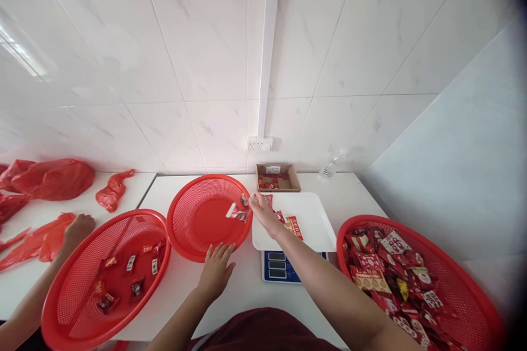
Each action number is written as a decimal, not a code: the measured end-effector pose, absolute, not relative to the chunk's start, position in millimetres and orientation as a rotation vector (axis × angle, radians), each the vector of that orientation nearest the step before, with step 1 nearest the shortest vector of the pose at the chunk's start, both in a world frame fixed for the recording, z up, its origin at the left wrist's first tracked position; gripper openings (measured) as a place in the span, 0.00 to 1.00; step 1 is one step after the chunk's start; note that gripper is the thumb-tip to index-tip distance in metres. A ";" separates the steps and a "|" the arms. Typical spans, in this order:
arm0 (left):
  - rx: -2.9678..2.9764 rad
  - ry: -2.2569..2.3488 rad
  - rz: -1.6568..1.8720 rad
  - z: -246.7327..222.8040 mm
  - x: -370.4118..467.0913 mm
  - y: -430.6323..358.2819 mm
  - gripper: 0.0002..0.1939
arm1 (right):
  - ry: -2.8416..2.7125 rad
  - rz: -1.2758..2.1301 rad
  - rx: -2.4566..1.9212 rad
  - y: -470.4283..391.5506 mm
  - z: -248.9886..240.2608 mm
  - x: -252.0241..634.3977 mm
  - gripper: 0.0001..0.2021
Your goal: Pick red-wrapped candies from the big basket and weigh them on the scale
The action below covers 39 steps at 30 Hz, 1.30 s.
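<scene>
My left hand (217, 274) is open, fingers spread over the near rim of the middle red plastic basket (205, 214). My right hand (263, 212) is at that basket's right rim, above the left edge of a white tray (317, 225). Its fingers are loosely bent and look parted. Just beyond its fingertips, blurred red-and-white snack packets (237, 212) show over the basket's inner wall, apparently loose from the hand. Red packets (293, 227) lie in the tray, partly hidden by my right hand. The tray sits on a blue digital scale (276, 265).
At right stands a red basket (473, 279) full of mixed packets; the left basket (82, 279) holds several. A co-worker's hand (79, 230) touches red plastic bags (53, 236). A cardboard box (291, 176) and clear bottle (328, 170) stand by the wall, under a socket (259, 145).
</scene>
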<state>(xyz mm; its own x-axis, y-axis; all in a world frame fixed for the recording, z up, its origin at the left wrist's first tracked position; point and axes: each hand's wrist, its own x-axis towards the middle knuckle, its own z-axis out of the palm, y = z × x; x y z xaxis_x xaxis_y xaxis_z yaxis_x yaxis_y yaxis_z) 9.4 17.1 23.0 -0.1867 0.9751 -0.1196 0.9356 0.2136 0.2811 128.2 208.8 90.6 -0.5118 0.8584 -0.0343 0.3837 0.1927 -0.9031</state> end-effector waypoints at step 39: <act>1.714 2.214 0.228 34.6 12.6 18.5 0.26 | -2.372 0.613 -1.788 241.6 28.9 184.7 0.12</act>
<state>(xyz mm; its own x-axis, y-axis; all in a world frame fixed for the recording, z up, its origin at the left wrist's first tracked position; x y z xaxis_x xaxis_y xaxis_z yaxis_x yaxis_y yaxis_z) 12.6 18.5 34.6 -0.2211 0.9619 -0.1605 0.9091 0.2629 0.3231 184.7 241.6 28.9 -0.3008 0.9414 -0.1529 0.8976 0.2252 -0.3791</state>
